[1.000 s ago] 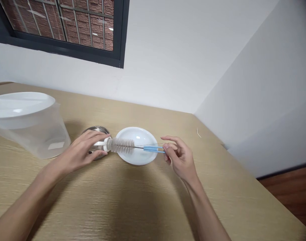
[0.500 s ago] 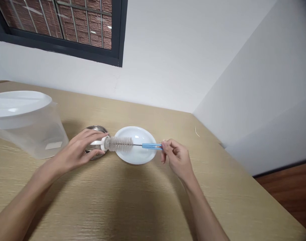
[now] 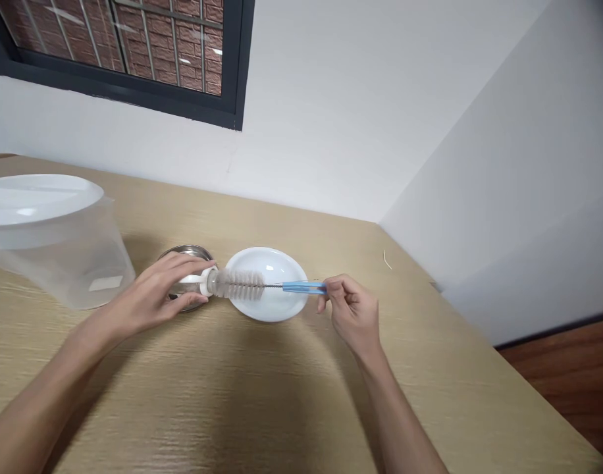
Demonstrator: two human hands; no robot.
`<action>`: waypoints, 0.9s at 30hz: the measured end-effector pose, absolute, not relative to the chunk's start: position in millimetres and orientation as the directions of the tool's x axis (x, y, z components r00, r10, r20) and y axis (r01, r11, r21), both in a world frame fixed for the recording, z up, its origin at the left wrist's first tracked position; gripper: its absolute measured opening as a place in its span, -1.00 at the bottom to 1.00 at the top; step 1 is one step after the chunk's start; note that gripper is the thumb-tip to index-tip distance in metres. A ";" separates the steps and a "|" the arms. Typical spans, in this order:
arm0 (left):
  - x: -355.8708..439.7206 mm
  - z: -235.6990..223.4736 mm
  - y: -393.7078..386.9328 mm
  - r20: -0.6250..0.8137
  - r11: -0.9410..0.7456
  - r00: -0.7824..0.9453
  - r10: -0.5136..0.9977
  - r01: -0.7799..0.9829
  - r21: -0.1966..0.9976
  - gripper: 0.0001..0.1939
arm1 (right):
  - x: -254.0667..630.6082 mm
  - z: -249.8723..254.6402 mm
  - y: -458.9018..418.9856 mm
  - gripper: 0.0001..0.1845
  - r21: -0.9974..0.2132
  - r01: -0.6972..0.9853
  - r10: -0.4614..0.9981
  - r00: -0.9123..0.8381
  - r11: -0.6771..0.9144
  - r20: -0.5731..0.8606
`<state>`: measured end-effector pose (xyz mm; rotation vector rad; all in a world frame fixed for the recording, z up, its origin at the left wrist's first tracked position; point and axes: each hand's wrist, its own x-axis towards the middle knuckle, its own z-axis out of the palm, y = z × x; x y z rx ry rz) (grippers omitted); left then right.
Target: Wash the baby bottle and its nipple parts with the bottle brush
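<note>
My left hand is wrapped round a clear bottle with a white collar and a white handle. The bottle lies sideways, mouth to the right, and most of its body is hidden by my fingers. At that mouth are the pale bristles of a bottle brush; whether its tip sits inside is hard to make out. My right hand pinches the end of the brush's blue handle. Under the brush stands a white bowl. Partly behind my left hand is a round shiny metal dish.
A large translucent plastic container with a white lid stands at the left. On the right of the wooden table lies a thin pale strip. White walls and a dark-framed window rise behind.
My right hand has drawn the bottle brush slightly to the right. My left hand and the bottle stay nearly where they were. The view has shifted a little.
</note>
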<state>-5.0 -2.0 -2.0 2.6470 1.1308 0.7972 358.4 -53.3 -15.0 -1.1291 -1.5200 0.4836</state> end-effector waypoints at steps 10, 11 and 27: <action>-15.5 -2.3 0.3 0.363 -0.610 0.494 0.790 0.692 0.386 -0.37 | 361.1 -15.8 -47.3 -0.69 -0.777 0.340 0.831 -0.023 0.530 0.556; -15.7 -1.6 -0.4 0.352 -0.601 0.489 0.798 0.692 0.400 -0.37 | 361.2 -16.1 -47.7 -0.74 -0.780 0.335 0.832 -0.022 0.529 0.554; -3.3 -5.1 0.6 0.606 -0.779 0.591 0.533 0.622 0.079 -0.53 | 352.1 -10.4 -47.5 -0.44 -0.913 0.197 0.899 0.193 0.356 0.392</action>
